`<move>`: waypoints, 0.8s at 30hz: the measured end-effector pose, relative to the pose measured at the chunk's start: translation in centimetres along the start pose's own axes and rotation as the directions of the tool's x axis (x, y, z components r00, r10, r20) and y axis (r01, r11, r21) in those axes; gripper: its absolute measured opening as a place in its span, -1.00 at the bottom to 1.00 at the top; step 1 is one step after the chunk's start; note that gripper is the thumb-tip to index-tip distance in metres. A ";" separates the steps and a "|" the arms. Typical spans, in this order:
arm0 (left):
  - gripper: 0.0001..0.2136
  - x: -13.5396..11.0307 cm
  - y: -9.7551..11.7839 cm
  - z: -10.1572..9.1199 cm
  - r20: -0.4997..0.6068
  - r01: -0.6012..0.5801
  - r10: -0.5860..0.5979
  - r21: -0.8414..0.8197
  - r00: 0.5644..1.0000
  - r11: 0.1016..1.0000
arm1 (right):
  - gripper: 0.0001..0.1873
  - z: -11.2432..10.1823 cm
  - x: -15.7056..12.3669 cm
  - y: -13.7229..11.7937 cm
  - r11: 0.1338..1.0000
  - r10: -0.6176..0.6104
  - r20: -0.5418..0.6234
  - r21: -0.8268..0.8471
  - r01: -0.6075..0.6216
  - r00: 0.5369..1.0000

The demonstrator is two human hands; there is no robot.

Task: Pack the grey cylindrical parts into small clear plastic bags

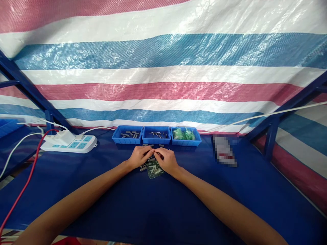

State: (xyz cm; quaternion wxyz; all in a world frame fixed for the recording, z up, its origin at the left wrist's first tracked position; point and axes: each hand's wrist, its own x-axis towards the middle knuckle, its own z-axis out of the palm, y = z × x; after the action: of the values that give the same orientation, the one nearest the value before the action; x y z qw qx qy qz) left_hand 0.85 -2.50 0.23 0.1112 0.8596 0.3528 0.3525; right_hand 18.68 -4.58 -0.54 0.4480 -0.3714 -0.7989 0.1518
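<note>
My left hand (139,157) and my right hand (167,160) meet at the fingertips over the middle of the table. Both are closed in a pinch, and whatever is between the fingers is too small to make out. Just below them lies a clear plastic bag (155,169) with small pale and metallic parts in it. Grey metal cylinders (143,168) lie loose beside the bag, near my left hand. A few more such cylinders (161,145) lie just beyond my fingers, in front of the bins.
Three blue bins stand in a row at the back: one with grey cylinders (130,134), one with thin metal pins (157,135), one with green-tinted bags (184,133). A white power strip (74,143) with cables sits left. A blurred-out object (224,151) lies right. Striped sheeting (163,92) hangs behind.
</note>
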 end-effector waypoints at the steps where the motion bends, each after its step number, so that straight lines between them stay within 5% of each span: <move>1: -0.71 0.0 0.0 0.0 0.001 0.001 -0.001 0.000 1.000 1.000 | -0.81 0.0 0.0 0.0 1.000 0.002 0.004 0.000 -0.002 1.000; 24: -0.68 0.1 0.0 0.0 0.020 0.001 -0.002 0.022 1.000 1.000 | -0.82 -0.1 0.2 -0.2 1.000 0.023 0.025 -0.021 -0.023 0.999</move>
State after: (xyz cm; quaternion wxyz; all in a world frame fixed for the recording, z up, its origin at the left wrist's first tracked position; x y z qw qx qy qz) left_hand 0.92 -2.44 0.30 0.1055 0.8639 0.3561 0.3401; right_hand 18.60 -4.56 -0.21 0.4323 -0.3834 -0.8016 0.1532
